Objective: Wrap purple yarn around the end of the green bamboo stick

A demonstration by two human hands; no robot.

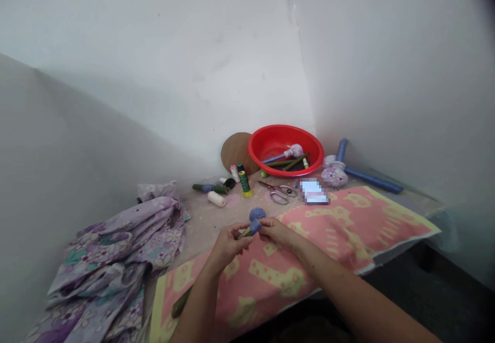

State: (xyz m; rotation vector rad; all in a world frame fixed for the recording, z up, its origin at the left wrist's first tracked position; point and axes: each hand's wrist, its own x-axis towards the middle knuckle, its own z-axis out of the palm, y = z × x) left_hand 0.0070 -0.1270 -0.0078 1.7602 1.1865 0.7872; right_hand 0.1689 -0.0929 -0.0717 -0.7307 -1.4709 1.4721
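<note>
From where I stand, both hands are up at the middle of the table (201,214), over a pink and yellow cloth (270,276) spread along its near edge. The left hand (231,241) is closed on a green stick (244,234), which slants up and away from the person. The right hand (275,228) has its fingertips pinched together on the blue wrap (254,226) round the stick's far end. A thicker green end shows beyond the left forearm, low on the cloth; I can't tell whether it belongs to the same stick.

Just past the fingers sits a ball of blue yarn (257,214). Farther back lie scissors (279,192) with grey handles, and beside them a phone (314,192), its screen blurred. To the left of the scissors are a green spool (244,184) standing upright, a white spool (216,199) on its side, and a green piece with blue wrapping (209,188).

A red basin (286,172) at the back holds sticks and a bundled purple head on a blue handle; a round brown board (236,153) leans behind it. A crumpled flowered cloth (112,260) covers the left side, and blue-wrapped rods (373,179) lie at the right by a flowered bundle (334,174).
</note>
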